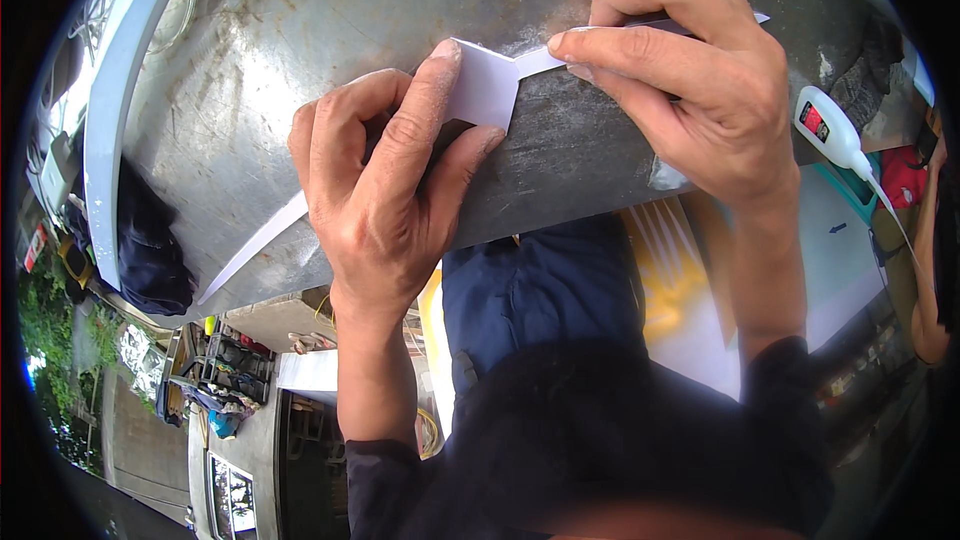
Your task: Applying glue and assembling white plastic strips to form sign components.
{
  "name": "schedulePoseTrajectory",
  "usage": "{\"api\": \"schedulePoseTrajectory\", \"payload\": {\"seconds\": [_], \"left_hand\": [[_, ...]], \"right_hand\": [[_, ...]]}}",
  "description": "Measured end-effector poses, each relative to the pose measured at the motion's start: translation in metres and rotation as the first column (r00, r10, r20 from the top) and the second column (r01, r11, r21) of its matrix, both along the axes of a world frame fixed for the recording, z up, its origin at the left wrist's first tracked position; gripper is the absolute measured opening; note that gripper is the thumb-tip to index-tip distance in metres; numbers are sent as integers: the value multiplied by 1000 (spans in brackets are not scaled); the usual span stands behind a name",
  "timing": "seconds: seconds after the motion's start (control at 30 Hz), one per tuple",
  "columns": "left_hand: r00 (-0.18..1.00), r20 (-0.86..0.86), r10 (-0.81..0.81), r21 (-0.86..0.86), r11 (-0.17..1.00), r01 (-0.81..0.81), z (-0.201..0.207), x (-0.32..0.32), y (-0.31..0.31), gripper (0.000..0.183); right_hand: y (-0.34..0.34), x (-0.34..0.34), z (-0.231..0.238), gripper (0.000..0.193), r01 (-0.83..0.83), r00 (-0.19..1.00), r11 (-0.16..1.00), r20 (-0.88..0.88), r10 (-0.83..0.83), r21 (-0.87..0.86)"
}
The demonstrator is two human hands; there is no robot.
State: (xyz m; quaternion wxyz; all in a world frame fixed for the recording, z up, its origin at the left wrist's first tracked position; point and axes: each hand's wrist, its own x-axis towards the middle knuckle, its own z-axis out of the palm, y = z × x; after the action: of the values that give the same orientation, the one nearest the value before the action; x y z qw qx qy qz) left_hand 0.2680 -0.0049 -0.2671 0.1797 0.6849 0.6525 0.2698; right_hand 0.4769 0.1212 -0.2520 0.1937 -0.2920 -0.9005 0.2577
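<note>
A white folded piece (484,82), paper or thin sheet, stands up between the thumb and forefinger of my left hand (375,175). Out of its right side runs a narrow white strip (537,61), which my right hand (690,70) pinches between thumb and fingertips. The strip's pointed end comes out beyond the right knuckles. On the other side, a long tapering white length (255,242) emerges from behind my left hand and lies across the metal table (400,0). Whether it joins the folded piece is hidden by the hand. Both hands are closed, just above the table's near edge.
At the right edge lies a white squeeze bottle (832,130) with a long thin nozzle. Dark cloth (150,240) and a pale curved bar (105,140) border the left side. Another person's arm (930,260) shows at the far right.
</note>
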Motion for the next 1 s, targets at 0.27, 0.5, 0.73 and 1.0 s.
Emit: {"api": "schedulePoseTrajectory", "payload": {"seconds": [0.27,0.5,0.73,1.0], "left_hand": [[1000,14,0,-25,1000,0,1,0,2,62],[1000,15,10,-20,1000,-9,1,0,1,62],[1000,22,6,-5,1000,-6,0,0,1,61],[1000,23,-7,-21,1000,8,1,-1,2,60]], "right_hand": [[2,5,-20,19,-27,982,999,-184,34,41],[1,2,-22,20,-34,980,997,-196,46,65],[1,11,-47,18,-19,955,996,-292,42,84],[0,-3,-10,18,10,986,1000,-166,-8,13]]}}
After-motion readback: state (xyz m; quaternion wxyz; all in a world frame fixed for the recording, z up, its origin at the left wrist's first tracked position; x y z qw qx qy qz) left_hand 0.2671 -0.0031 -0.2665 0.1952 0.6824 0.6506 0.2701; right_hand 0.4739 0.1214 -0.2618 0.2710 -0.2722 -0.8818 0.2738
